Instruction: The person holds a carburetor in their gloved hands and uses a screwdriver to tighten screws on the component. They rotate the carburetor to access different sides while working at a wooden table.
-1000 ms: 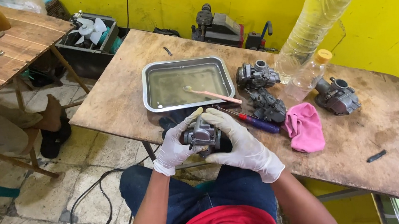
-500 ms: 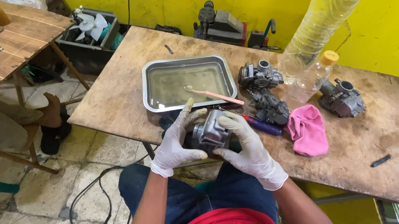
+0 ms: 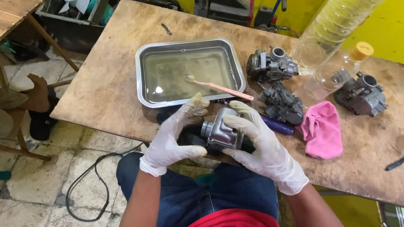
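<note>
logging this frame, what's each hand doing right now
left hand: closed on the carburetor, gripping its left side
right hand: closed on the carburetor, fingers draped over its top

Grey carburetor (image 3: pixel 221 132) between both gloved hands

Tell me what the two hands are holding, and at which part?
Both hold one grey metal carburetor: left hand at its left side, right hand over its top and right side.

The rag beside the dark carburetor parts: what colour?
Pink; the rag shows plainly in the head view.
</note>
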